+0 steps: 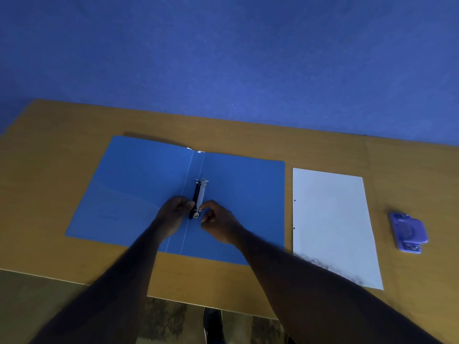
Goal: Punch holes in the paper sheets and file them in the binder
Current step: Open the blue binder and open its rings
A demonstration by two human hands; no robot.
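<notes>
A blue binder lies open and flat on the wooden table. Its black and metal ring mechanism runs along the spine. My left hand pinches the near end of the mechanism from the left. My right hand pinches the near ring from the right with thumb and forefinger. White paper sheets with two punched holes along their left edge lie just right of the binder. A purple hole punch sits further right, apart from the paper.
A blue wall rises behind the table's far edge. The table's near edge runs under my forearms, with patterned floor and a dark shoe below it.
</notes>
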